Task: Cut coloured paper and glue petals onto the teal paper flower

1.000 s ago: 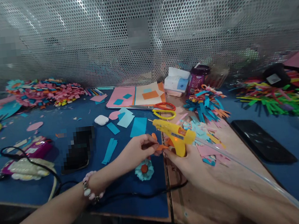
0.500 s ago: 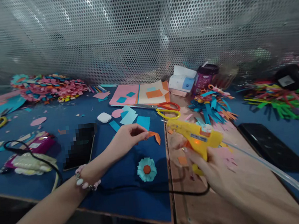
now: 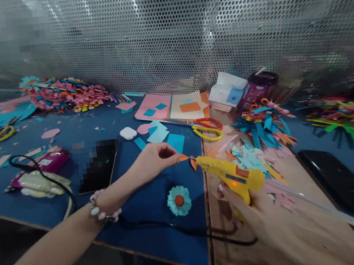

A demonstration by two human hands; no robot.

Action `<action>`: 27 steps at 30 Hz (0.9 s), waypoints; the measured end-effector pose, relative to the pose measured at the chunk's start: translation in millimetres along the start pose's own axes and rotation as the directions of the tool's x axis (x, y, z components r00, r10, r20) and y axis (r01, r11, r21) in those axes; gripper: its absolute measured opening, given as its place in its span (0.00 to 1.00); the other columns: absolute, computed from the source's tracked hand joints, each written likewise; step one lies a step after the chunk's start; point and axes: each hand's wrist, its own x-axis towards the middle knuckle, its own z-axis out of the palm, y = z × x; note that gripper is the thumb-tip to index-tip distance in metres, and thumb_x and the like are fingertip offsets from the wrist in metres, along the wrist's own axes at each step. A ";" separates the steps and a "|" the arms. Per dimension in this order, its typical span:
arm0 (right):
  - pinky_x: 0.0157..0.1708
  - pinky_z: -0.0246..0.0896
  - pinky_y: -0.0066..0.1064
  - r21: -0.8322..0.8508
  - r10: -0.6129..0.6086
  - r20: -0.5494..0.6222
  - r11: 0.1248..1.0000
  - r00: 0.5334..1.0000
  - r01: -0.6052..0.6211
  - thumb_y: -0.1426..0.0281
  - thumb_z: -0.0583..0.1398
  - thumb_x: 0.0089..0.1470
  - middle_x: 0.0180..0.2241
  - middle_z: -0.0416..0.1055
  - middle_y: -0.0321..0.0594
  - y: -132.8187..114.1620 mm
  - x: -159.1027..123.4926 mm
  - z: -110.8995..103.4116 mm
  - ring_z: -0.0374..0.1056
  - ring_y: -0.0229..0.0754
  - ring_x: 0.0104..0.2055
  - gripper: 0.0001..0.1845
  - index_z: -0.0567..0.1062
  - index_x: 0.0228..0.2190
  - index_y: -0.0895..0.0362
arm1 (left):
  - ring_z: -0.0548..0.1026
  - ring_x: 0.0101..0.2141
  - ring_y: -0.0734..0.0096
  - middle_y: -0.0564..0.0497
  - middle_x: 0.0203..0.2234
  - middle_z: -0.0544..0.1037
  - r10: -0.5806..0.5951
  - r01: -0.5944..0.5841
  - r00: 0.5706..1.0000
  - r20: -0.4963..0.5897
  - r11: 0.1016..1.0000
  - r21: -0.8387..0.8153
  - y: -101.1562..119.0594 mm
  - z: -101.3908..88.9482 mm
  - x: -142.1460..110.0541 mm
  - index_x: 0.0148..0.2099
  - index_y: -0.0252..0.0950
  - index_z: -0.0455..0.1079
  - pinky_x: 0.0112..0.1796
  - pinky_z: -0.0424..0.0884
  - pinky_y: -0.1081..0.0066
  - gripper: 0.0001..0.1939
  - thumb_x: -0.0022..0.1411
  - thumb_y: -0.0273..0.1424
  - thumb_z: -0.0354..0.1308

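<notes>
Between thumb and fingertips, my left hand (image 3: 159, 159) pinches a folded strip of orange paper (image 3: 194, 164) above the blue mat. My right hand (image 3: 246, 205) is wrapped round the handle of a yellow hot glue gun (image 3: 228, 173), whose small light glows orange. A clear glue stick (image 3: 314, 204) sticks out of its back. The metal nozzle is at the orange strip, seemingly touching it. Just below lies a light-blue paper flower (image 3: 179, 201) with an orange-brown centre, held by neither hand.
Scissors (image 3: 208, 129) with red and yellow handles lie behind my hands, near blue paper pieces (image 3: 158, 131) and a white case (image 3: 128, 133). A phone (image 3: 100, 168) is left of my left hand. The black cord (image 3: 187, 231) runs along the front. Paper scraps (image 3: 249, 156) lie on the right.
The glue gun has come left and down relative to the orange strip, so its nozzle now meets the strip. My left hand keeps its pinch. The whole view has shifted slightly.
</notes>
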 end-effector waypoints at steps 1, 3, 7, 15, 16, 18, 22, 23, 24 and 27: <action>0.16 0.51 0.28 -0.017 -0.008 0.000 1.000 1.000 0.008 0.55 0.53 0.54 0.12 0.62 0.32 -1.0 0.3 0.0 0.58 0.36 0.15 0.19 0.65 0.21 0.54 | 0.74 0.30 0.70 0.47 0.28 0.77 -0.002 0.002 1.000 0.002 1.000 -0.004 -0.4 0.2 -0.1 0.33 0.32 0.70 0.31 0.68 0.71 0.13 0.53 0.39 0.58; 0.16 0.50 0.28 -0.051 -0.025 -0.010 0.998 1.000 0.024 0.55 0.53 0.54 0.12 0.61 0.33 -2.8 0.9 0.3 0.58 0.36 0.16 0.20 0.64 0.18 0.54 | 0.73 0.29 0.71 0.47 0.28 0.77 -0.001 0.001 1.000 0.002 1.000 -0.008 -1.2 0.6 -0.3 0.33 0.33 0.70 0.30 0.68 0.72 0.13 0.53 0.38 0.58; 0.19 0.53 0.29 -0.084 -0.028 -0.016 0.996 0.999 0.027 0.55 0.52 0.55 0.12 0.61 0.33 -4.6 1.8 1.4 0.59 0.36 0.17 0.22 0.63 0.16 0.54 | 0.72 0.28 0.72 0.48 0.26 0.77 0.006 -0.006 1.000 -0.011 1.000 0.008 -1.4 0.9 -0.5 0.33 0.33 0.70 0.29 0.67 0.72 0.14 0.52 0.40 0.59; 0.17 0.52 0.29 -0.069 0.004 -0.002 0.998 1.000 -0.004 0.53 0.51 0.54 0.12 0.60 0.33 -7.5 0.8 1.9 0.60 0.37 0.17 0.22 0.62 0.16 0.53 | 0.72 0.27 0.72 0.48 0.26 0.76 0.012 -0.012 1.000 -0.010 1.000 -0.001 3.1 1.0 -2.4 0.32 0.33 0.70 0.29 0.67 0.72 0.12 0.53 0.38 0.58; 0.18 0.52 0.29 -0.064 0.003 0.002 0.998 1.000 -0.003 0.53 0.51 0.54 0.12 0.60 0.33 -7.3 0.8 2.0 0.59 0.37 0.17 0.22 0.62 0.16 0.53 | 0.72 0.27 0.72 0.48 0.25 0.76 0.012 -0.012 1.000 -0.009 1.000 0.001 3.2 1.2 -2.5 0.32 0.33 0.70 0.29 0.67 0.72 0.12 0.53 0.38 0.58; 0.19 0.53 0.29 -0.063 0.000 0.003 0.998 1.000 0.000 0.54 0.51 0.55 0.12 0.60 0.33 -6.5 1.3 2.2 0.59 0.37 0.17 0.22 0.62 0.17 0.53 | 0.72 0.27 0.72 0.48 0.25 0.76 0.014 -0.014 1.000 -0.013 1.000 0.002 3.3 1.3 -2.6 0.32 0.33 0.70 0.29 0.67 0.72 0.12 0.53 0.38 0.58; 0.19 0.52 0.29 -0.065 -0.011 -0.010 0.998 1.000 0.010 0.53 0.51 0.55 0.12 0.59 0.32 -2.1 2.6 2.7 0.58 0.36 0.17 0.22 0.62 0.18 0.54 | 0.72 0.27 0.72 0.48 0.25 0.76 0.018 -0.017 1.000 -0.024 1.000 0.024 4.4 1.2 -2.4 0.31 0.33 0.70 0.29 0.66 0.72 0.11 0.53 0.37 0.57; 0.18 0.51 0.29 -0.067 -0.006 -0.016 0.998 1.000 0.005 0.53 0.51 0.55 0.12 0.59 0.32 -0.4 2.8 2.8 0.57 0.36 0.17 0.22 0.62 0.19 0.54 | 0.72 0.27 0.72 0.48 0.25 0.76 0.020 -0.019 0.999 -0.026 0.999 0.030 4.9 1.1 -2.5 0.31 0.33 0.70 0.29 0.66 0.72 0.11 0.53 0.37 0.57; 0.18 0.50 0.28 -0.073 0.000 -0.030 0.997 1.000 -0.002 0.53 0.51 0.55 0.12 0.59 0.31 1.4 3.0 3.0 0.56 0.35 0.16 0.22 0.62 0.19 0.54 | 0.72 0.27 0.72 0.48 0.26 0.76 0.022 -0.021 0.999 -0.027 0.999 0.032 5.5 1.1 -2.6 0.31 0.32 0.70 0.29 0.66 0.72 0.11 0.53 0.37 0.57; 0.17 0.48 0.26 -0.114 0.008 -0.095 0.993 0.995 -0.019 0.52 0.53 0.54 0.13 0.58 0.31 4.8 3.0 3.2 0.54 0.33 0.16 0.22 0.62 0.19 0.55 | 0.72 0.28 0.72 0.48 0.27 0.77 0.027 -0.026 0.999 -0.024 0.999 0.020 7.2 1.1 -3.3 0.32 0.32 0.71 0.30 0.66 0.72 0.11 0.53 0.37 0.58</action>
